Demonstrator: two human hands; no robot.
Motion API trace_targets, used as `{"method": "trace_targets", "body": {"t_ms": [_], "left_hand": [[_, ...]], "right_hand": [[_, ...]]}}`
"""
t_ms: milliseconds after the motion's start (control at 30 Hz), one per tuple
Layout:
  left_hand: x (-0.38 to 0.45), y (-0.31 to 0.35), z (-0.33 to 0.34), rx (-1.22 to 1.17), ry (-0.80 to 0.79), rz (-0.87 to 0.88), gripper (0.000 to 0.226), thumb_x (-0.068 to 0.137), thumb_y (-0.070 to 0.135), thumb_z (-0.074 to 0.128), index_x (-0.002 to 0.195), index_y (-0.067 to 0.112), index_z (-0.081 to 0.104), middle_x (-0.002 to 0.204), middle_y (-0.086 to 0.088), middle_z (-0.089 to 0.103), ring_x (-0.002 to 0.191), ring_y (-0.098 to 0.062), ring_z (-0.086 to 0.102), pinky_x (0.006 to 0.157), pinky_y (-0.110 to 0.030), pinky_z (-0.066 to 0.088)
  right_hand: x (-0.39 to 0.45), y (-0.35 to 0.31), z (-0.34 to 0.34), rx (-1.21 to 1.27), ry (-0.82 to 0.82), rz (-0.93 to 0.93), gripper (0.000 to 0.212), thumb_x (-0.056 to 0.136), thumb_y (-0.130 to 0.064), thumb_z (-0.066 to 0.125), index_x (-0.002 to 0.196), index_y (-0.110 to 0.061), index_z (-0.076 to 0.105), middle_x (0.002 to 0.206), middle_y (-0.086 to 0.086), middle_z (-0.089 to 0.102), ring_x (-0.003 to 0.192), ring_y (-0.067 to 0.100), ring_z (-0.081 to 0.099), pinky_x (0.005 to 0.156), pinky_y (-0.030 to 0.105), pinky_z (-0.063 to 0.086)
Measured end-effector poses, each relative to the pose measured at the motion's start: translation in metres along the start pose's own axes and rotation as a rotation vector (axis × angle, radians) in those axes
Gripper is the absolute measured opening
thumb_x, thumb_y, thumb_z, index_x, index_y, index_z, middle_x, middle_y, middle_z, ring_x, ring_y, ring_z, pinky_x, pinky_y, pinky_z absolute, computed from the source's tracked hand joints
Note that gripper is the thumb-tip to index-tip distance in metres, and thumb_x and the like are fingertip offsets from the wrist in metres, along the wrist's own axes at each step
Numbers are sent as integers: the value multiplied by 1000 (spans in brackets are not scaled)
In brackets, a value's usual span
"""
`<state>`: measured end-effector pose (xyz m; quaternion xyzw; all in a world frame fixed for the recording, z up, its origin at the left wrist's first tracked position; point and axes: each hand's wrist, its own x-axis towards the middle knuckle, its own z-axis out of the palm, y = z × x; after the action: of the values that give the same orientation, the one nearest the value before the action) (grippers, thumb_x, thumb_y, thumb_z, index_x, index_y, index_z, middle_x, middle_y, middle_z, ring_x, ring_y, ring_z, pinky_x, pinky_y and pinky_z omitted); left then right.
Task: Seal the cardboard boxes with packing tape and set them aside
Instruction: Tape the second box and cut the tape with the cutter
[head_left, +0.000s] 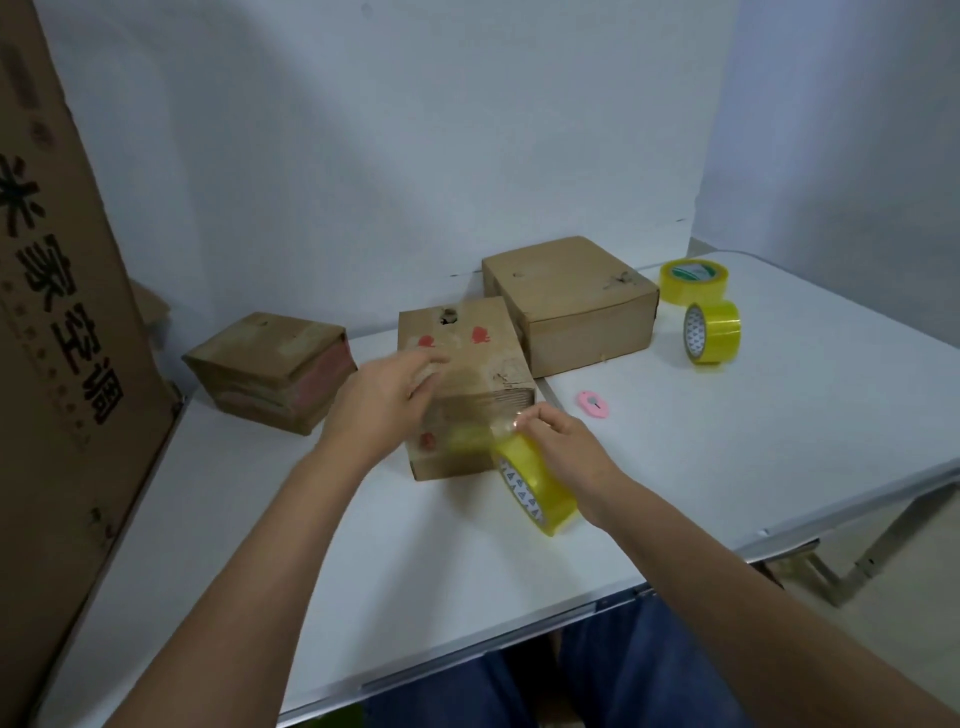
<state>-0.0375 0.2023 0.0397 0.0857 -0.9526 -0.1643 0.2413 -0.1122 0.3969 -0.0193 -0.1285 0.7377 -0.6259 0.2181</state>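
Note:
A small cardboard box (467, 343) with red marks and a hole in its top lies in the middle of the white table (727, 441). My left hand (384, 400) rests flat on its left top edge, fingers spread and blurred. My right hand (566, 441) holds a yellow tape roll (537, 486) at the box's near right corner. A clear strip of tape runs from the roll onto the box. A larger box (576, 301) stands behind it, touching it. A third box (275, 369) sits at the left.
Two more yellow tape rolls (693, 280) (711, 332) stand at the back right. A pink cutter (594, 404) lies right of the middle box. A tall printed carton (57, 312) leans at the left edge. The table's front edge is near my knees.

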Motion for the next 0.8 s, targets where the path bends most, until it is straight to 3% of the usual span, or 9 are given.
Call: {"method": "trace_targets", "body": {"t_ms": [100,133,233,400,467,600,800], "left_hand": [[20,-10,14,102,-388,28,55,93,57,49,144,36,44,152,11,39,142,-17,33,115,-43,28],[20,-14,21,107,-451,6,59,92,59,47,147,38,38,157,12,31,147,-19,23,118,-45,22],[10,-18,38,131,-390,-67,56,97,53,43,150,40,31,160,10,24,150,-23,14,119,-43,21],[-12,10,40,460,-318,-146,56,101,56,26,153,35,24,160,6,25,147,-29,22,115,-40,27],[-10,13,34,528,-305,-100,57,101,56,27,152,31,25,161,4,24,148,-27,20,118,-43,22],[13,17,43,330,-365,136,62,102,48,36,156,27,15,164,6,11,151,-14,3,123,-39,6],[20,4,67,234,-434,170,55,105,42,26,156,27,13,163,9,11,150,-7,5,123,-35,9]], "right_hand": [[2,-3,-2,13,33,-23,17,90,-29,55,75,-31,63,82,-9,62,80,16,55,74,29,44],[3,-4,-2,16,50,-27,17,90,-29,55,75,-31,63,81,-10,61,79,15,55,73,28,44],[6,-4,-6,36,101,-17,15,89,-31,56,77,-31,64,82,-5,60,76,17,54,74,30,45],[13,-7,-11,22,133,-7,13,92,-28,55,83,-25,64,78,-3,56,69,14,51,65,26,43],[14,-10,-11,20,147,-8,12,92,-27,55,89,-22,66,79,-6,51,71,14,49,72,30,46],[17,-12,-9,11,192,6,16,91,-28,55,93,-18,68,77,-6,47,78,20,53,87,39,51],[20,-6,-14,3,198,32,17,90,-28,54,90,-19,68,76,-5,48,79,20,52,74,31,45]]}}
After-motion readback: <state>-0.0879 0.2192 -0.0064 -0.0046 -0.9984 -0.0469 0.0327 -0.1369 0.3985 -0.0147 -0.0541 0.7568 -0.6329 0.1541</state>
